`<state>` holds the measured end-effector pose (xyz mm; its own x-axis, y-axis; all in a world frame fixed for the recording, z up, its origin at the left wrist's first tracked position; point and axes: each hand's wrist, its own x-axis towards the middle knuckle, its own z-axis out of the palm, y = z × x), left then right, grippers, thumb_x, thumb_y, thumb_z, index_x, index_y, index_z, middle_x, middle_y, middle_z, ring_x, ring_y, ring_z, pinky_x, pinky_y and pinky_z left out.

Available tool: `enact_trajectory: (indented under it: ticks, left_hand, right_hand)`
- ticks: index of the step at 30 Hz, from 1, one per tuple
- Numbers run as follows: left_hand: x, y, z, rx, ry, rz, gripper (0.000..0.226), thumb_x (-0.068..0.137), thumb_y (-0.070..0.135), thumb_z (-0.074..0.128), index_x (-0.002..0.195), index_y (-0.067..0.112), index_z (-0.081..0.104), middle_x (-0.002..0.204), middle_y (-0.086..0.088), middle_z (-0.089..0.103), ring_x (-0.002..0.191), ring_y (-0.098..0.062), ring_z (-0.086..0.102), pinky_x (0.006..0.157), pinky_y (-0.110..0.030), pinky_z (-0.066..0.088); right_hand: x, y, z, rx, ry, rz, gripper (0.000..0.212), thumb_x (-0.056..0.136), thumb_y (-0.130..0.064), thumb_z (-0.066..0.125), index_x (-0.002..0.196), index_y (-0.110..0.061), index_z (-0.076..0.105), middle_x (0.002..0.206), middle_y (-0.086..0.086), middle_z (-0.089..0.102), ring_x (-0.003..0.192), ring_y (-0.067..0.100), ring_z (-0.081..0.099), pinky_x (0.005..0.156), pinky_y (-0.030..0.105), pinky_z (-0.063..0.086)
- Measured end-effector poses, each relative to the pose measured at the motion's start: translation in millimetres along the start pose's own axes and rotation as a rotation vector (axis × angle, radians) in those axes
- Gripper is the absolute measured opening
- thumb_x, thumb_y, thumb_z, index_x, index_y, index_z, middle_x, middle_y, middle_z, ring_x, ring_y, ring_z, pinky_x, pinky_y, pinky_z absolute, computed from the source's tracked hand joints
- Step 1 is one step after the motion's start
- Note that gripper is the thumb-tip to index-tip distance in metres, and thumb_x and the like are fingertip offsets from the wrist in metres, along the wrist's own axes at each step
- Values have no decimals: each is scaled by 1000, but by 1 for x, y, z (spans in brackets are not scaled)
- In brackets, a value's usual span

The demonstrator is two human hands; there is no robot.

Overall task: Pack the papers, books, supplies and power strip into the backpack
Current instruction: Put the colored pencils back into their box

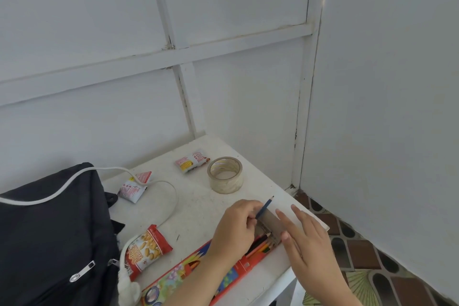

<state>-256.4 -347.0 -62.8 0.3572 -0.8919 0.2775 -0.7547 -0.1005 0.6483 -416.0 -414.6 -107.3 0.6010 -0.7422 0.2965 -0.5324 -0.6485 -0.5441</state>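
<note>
Lower centre: left hand [236, 227] pinches a blue pencil [265, 207], tip angled upper right, just above the pencil box [169, 281] mouth, right hand [306, 238] straight-fingered alongside.

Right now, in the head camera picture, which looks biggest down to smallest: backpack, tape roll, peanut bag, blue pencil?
1. backpack
2. peanut bag, nearer the camera, so unsure against the tape roll
3. tape roll
4. blue pencil, partly inside the left hand
</note>
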Motion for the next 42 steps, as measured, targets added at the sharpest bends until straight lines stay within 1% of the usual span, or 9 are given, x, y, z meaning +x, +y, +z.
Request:
enact_trajectory:
  ticks: [4,11,16,18,21,25,31,37,42]
  left_hand:
    - [-10,-6,-2,68,-5,35,37,91,5,51,124,22,58,109,9,61,97,0,54,83,-7,43]
    - [-30,-15,-10,206,-6,98,39,93,9,44,126,27,56,106,8,66,100,-9,48,87,-22,44]
    - [-41,-22,-11,299,25,228,20,81,16,52,89,28,66,72,16,63,70,-1,51,90,-24,41]
    - [-44,-27,-10,292,69,260,16,79,23,52,84,29,65,67,18,60,70,1,48,86,-24,44]
    - [-51,-33,-11,324,97,283,22,78,31,53,95,28,67,85,18,63,85,1,48,87,-21,42]
    - [-62,-37,-10,521,-50,196,44,78,54,46,111,33,65,121,15,60,112,-1,47,100,-34,43]
    - [-65,-40,-9,549,1,176,36,77,51,47,98,32,69,119,11,62,117,-5,44,105,-35,30]
    - [-68,-36,-8,513,-11,63,29,74,56,48,95,36,51,118,7,61,112,-16,58,90,-42,51]
    - [-72,-30,-14,474,-145,-90,68,69,77,38,126,41,36,150,8,26,136,-14,26,112,-32,14]
  right_hand:
    - [-1,-2,1,-118,32,-25,50,100,-48,16,122,-38,60,133,10,55,120,28,48,92,43,38]
    - [1,0,9,-150,40,11,62,97,-55,9,119,-37,63,138,11,51,125,35,48,98,46,32]
    - [-2,2,13,-195,47,-9,55,100,-49,13,121,-34,62,134,13,54,117,36,55,94,45,35]
    - [-5,3,16,-201,43,-22,51,100,-48,14,127,-35,56,137,12,51,123,34,49,102,41,32]
    - [-9,5,20,-218,41,-66,46,100,-48,16,130,-39,50,143,12,44,130,29,32,105,38,18]
    - [-10,1,21,-233,-23,-92,44,99,-50,17,130,-43,48,149,10,34,133,29,27,106,37,16]
    - [-2,-3,15,2,-3,-98,50,90,-70,6,114,-64,49,155,-10,-3,143,7,-9,114,31,-9]
    - [3,-5,19,-175,-25,-122,45,99,-54,15,126,-49,51,157,7,11,145,16,-8,114,34,-7]
    - [5,-4,16,-68,-100,-147,37,96,-61,9,120,-71,35,156,-6,10,144,11,-3,114,29,-13]
